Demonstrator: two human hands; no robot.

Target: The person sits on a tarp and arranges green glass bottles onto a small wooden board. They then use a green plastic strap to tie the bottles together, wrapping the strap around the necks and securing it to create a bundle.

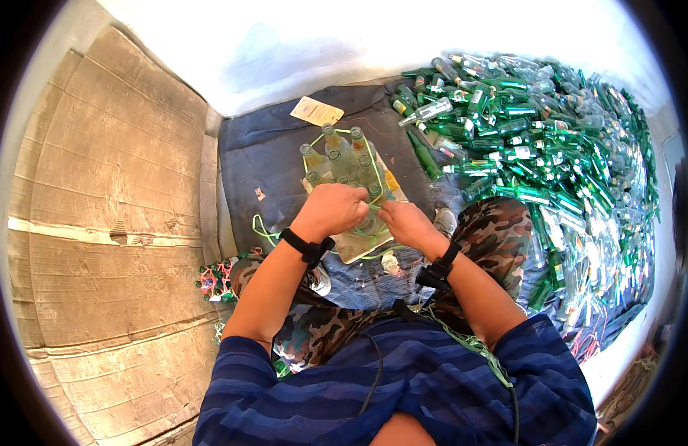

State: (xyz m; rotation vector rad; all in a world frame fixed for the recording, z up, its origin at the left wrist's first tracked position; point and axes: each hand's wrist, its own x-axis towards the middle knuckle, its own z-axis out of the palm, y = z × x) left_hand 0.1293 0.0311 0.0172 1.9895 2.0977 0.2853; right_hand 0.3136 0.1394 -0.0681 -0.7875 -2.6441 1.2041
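Sitting over a dark cloth (269, 160), the person works in the head view with both fists closed on a thin green cord (375, 207): the left hand (335, 209) and right hand (403, 221) pinch it between them, just above a cluster of clear bottles (344, 165) already ringed by cord. Tying the bundle seems the step in hand; the next move likely calls for steady tension. A heap of green bottles (552, 149) lies right, flattened cardboard (98, 223) left.

Upright clear bottles (342, 160) bound in green string (376, 209)

Two hands (333, 210); one bottle bundle (344, 160); one tag (316, 111)
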